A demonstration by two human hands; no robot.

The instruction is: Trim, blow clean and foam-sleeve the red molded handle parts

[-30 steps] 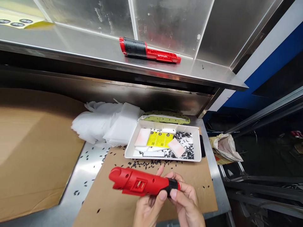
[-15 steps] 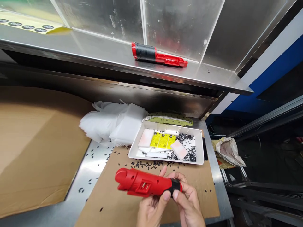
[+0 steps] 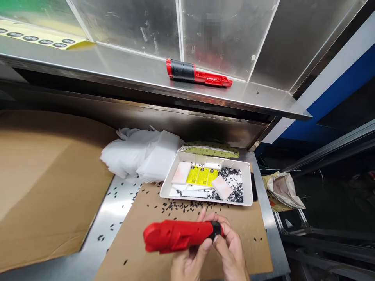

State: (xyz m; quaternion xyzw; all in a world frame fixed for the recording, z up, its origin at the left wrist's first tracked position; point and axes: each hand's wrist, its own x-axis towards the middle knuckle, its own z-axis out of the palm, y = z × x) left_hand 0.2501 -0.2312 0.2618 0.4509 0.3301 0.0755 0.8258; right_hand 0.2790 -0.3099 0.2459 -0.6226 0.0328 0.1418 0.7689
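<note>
Metal panels (image 3: 156, 23) stand at the top of the frame. At lower centre, the left hand (image 3: 187, 263) and the right hand (image 3: 233, 251) have their grip closed on the red casing (image 3: 171, 236), above brown cardboard (image 3: 253, 224) on the surface (image 3: 95, 255).

two red tool bodies (image 3: 175, 236) (image 3: 205, 77), one white tray (image 3: 247, 187), one paper bag (image 3: 281, 192), one screw (image 3: 257, 91)

So I've got this red plastic tubular piece (image 3: 172, 235) up in the fingers (image 3: 206, 245) of both hands, lying roughly sideways over the cardboard (image 3: 252, 253). Black band (image 3: 216, 229) near the right end, rounded left end, raised bit facing me, kinda blurry.
</note>
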